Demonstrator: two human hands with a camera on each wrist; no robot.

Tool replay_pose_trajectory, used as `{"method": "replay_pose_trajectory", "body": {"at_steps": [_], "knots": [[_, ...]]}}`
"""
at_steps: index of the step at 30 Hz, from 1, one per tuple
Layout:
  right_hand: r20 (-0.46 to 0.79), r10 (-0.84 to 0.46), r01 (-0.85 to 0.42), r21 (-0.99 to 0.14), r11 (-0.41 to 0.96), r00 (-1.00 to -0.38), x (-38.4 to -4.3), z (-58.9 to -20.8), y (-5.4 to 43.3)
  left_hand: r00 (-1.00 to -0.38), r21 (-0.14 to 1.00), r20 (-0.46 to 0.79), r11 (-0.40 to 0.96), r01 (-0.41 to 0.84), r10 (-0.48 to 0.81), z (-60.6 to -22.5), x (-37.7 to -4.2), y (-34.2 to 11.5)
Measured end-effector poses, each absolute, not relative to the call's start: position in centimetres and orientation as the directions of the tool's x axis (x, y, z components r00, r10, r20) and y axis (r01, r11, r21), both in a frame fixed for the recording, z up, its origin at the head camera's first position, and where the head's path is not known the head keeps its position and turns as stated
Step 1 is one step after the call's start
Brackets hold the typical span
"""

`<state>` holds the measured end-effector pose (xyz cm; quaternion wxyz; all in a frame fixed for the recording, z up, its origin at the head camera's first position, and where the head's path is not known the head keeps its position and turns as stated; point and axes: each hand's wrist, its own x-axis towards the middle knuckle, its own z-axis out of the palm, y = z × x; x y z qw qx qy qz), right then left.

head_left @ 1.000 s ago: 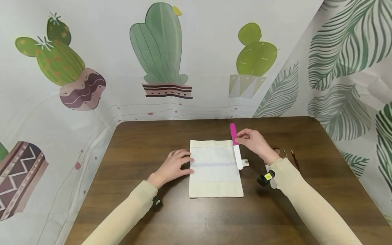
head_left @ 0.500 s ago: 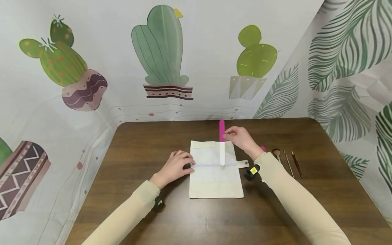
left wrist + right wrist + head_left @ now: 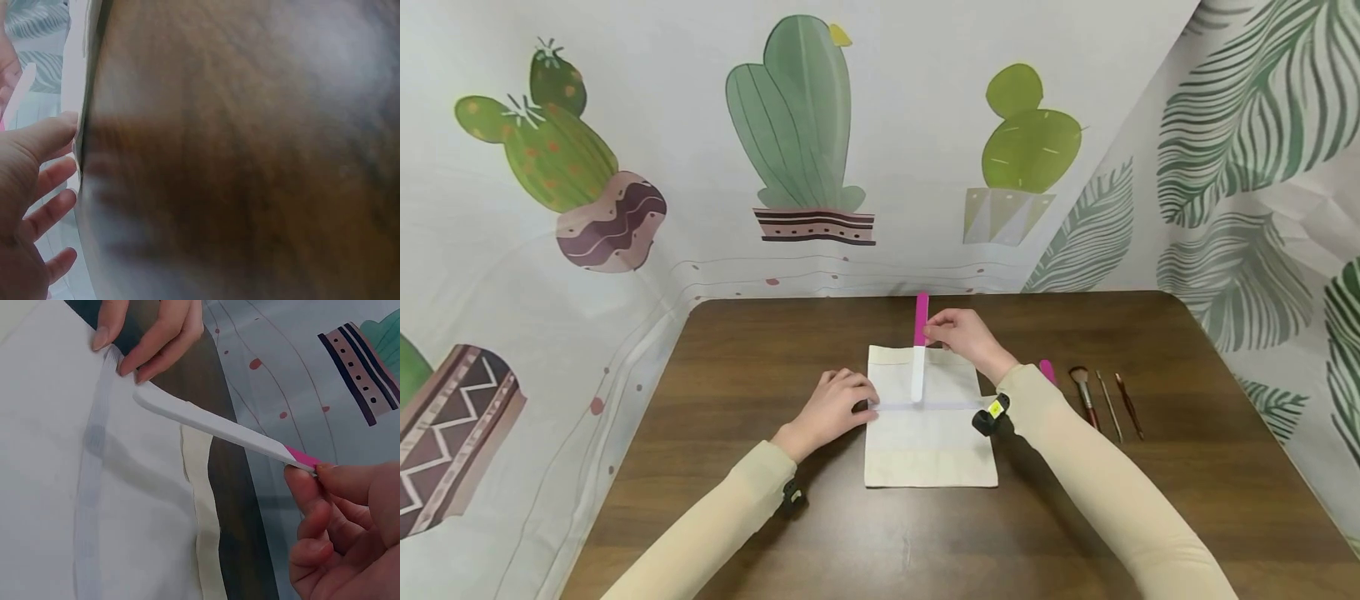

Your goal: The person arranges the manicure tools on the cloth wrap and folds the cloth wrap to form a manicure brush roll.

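A cream-and-white cloth pouch [image 3: 928, 467] lies spread flat on the brown table, with a pale elastic band [image 3: 94, 462] across its middle. My left hand [image 3: 841, 404] rests at its left edge, fingertips on the cloth beside the band's end. My right hand [image 3: 964, 340] pinches a flat pink-and-white stick with rounded ends [image 3: 919, 367], shaped like a nail file, by its pink part. The white end slants down over the pouch, its tip close above the band. In the right wrist view, thumb and forefinger [image 3: 303, 487] grip the stick where pink meets white.
Right of the pouch lie a second pink thing [image 3: 1047, 371], partly behind the sleeve, a makeup brush [image 3: 1084, 392] and two slim tools, one metal [image 3: 1108, 408] and one reddish brown [image 3: 1129, 407]. A cactus-print cloth [image 3: 917, 167] hangs behind the table's back edge.
My right hand has carried the stick leftward from the pouch's right edge to over its middle, and the stick stands straighter. The right sleeve has uncovered the tools. My left hand has stayed put.
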<state>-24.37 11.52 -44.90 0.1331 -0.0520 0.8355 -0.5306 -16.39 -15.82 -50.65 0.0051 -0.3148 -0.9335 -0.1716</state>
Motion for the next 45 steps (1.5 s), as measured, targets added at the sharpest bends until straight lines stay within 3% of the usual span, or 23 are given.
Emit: {"method": "replay_pose_trajectory", "body": {"at_steps": [29,45], "knots": [[-0.153,-0.210,0.108,-0.972,0.207,-0.966,-25.6,-48.1,8.1,-0.802,0.294,0.141,0.749,0.594,0.581,-50.6,-16.7,-15.0],[-0.168,-0.225,0.114,-0.965,0.236,-0.960,-25.0,-48.5,7.4,-0.826,0.326,0.089,0.768,0.552,0.556,-50.8,-16.5,-14.9]]}}
